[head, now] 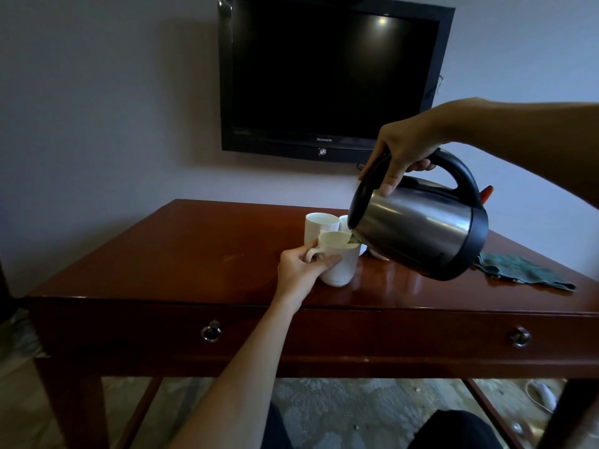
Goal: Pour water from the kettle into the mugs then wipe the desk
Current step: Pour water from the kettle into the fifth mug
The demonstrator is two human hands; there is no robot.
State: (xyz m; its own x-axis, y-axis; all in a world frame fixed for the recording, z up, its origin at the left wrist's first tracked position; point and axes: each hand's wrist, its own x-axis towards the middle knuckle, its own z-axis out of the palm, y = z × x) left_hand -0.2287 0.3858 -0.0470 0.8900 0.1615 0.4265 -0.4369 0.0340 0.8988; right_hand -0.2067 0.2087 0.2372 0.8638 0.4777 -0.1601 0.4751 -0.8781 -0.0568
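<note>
Centrally, a dark reddish wooden desk [194,254] is stretching across the middle of the frame, its glossy top reflecting light and its front drawer carrying two metal ring pulls [210,331]. Above it, in the upper centre, a black Skyworth television [330,76] is hanging on the pale wall, its screen dark. At right of centre, a steel kettle [421,234] with a black lid, handle and base is being held tilted in the air, its spout dipping to the left over the rim of the nearest mug and water appearing to run from it. The person's right hand [402,147] is coming in from the upper right edge and gripping the kettle's black handle, fingers curled round it and the thumb pressing near the lid. The left hand [301,267] is reaching up from the bottom centre and holding the front white mug [340,264] on the desk, fingers wrapped round its handle and the thumb lying against its side. A second white mug [319,226] is standing just behind it, and a third white mug [344,223] is showing only partly behind the kettle. A green cloth [525,270] is lying crumpled on the desk at the right, under the kettle's base end.
</note>
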